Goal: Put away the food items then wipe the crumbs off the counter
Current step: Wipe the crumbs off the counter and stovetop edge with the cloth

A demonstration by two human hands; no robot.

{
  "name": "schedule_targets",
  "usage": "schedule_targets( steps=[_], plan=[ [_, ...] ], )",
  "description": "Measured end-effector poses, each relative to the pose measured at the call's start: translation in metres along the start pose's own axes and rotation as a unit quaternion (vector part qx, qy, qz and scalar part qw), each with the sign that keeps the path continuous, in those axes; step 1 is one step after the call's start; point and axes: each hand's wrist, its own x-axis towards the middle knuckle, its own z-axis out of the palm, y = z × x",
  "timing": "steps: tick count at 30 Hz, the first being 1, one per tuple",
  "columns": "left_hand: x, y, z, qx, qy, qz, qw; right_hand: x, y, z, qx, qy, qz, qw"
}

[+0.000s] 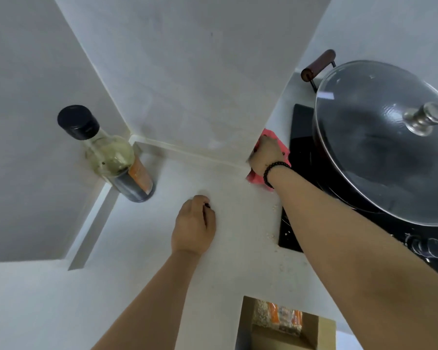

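Head view: our right hand (pixel 266 156) presses a pink cloth (pixel 269 137) flat on the counter (pixel 238 261), at the wall corner beside the hob (pixel 301 147). We judge the crumbs (pixel 276 218) lie nearer us along the hob's edge, so the wipe pulls back. Our left hand (pixel 194 227) rests curled, gripping nothing we can make out. 1 food packet (pixel 278 318) sits boxed below.
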Motion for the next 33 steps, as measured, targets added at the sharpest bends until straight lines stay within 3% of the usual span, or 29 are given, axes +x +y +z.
schedule_targets(
  steps=[2, 5, 9, 12, 17, 21, 24, 26, 28, 33],
  plan=[
    [0.001, -0.001, 0.001, -0.003, 0.005, 0.001, 1.0, -0.008, 0.006, -0.005, -0.028, -0.024, -0.01, 0.999],
    [0.0, 0.0, 0.0, -0.013, 0.006, 0.002, 1.0, -0.029, 0.03, -0.007, -0.072, -0.063, -0.09, 0.991],
    [0.0, 0.0, 0.0, -0.02, 0.008, -0.002, 1.0, -0.054, 0.053, 0.015, -0.207, -0.101, -0.204, 0.952],
    [-0.001, 0.001, -0.001, -0.024, 0.008, -0.012, 1.0, -0.078, 0.056, 0.014, -0.259, -0.144, -0.214, 0.931],
    [-0.001, 0.002, -0.002, -0.019, 0.008, -0.022, 1.0, -0.122, 0.072, 0.018, -0.206, -0.205, -0.288, 0.913],
    [-0.002, 0.002, -0.001, -0.023, 0.012, -0.028, 0.999, -0.133, 0.065, 0.003, -0.038, -0.113, -0.284, 0.952],
    [-0.001, 0.001, 0.0, -0.016, 0.013, -0.026, 0.999, -0.117, 0.052, 0.002, -0.037, -0.038, -0.335, 0.941],
    [0.0, 0.001, 0.001, -0.01, 0.014, -0.023, 1.0, -0.104, 0.048, 0.014, -0.088, -0.07, -0.341, 0.933],
    [-0.001, 0.002, 0.001, -0.008, 0.017, -0.028, 0.999, -0.101, 0.046, 0.026, -0.156, -0.134, -0.286, 0.936],
    [0.0, 0.0, 0.001, -0.008, 0.017, -0.027, 0.999, -0.12, 0.052, 0.04, -0.199, -0.14, -0.265, 0.933]
  ],
)
